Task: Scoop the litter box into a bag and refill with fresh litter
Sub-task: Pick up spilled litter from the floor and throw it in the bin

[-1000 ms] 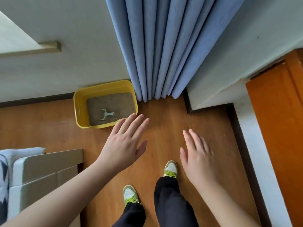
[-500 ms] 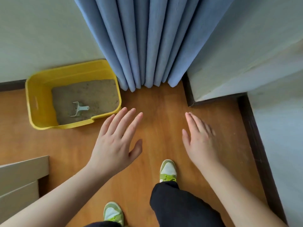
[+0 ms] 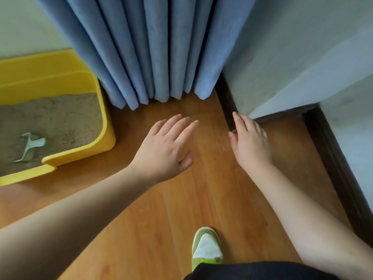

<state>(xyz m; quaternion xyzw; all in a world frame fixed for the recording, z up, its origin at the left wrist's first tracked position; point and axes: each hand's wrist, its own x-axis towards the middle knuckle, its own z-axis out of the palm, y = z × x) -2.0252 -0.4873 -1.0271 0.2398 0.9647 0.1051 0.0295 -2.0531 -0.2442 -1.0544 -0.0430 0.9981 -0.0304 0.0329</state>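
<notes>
A yellow litter box (image 3: 105,126) stands on the wooden floor at the left, partly cut off by the frame edge. Sandy brown litter (image 3: 56,120) fills its bottom. A pale green scoop (image 3: 30,146) lies half sunk in the litter near the front wall. My left hand (image 3: 163,148) hovers over the floor just right of the box, fingers straight and spread, holding nothing. My right hand (image 3: 250,142) hangs further right with straight fingers, also empty. No bag is in view.
A blue curtain (image 3: 153,47) hangs to the floor behind the box and hands. A pale wall corner (image 3: 292,63) with a dark skirting board (image 3: 226,98) juts out at the right. My green and white shoe (image 3: 206,247) stands on the floor (image 3: 181,209) below.
The view has moved closer and lower toward the curtain. The litter box has slid to the left edge and grown larger. Both hands stay open and reach forward.
</notes>
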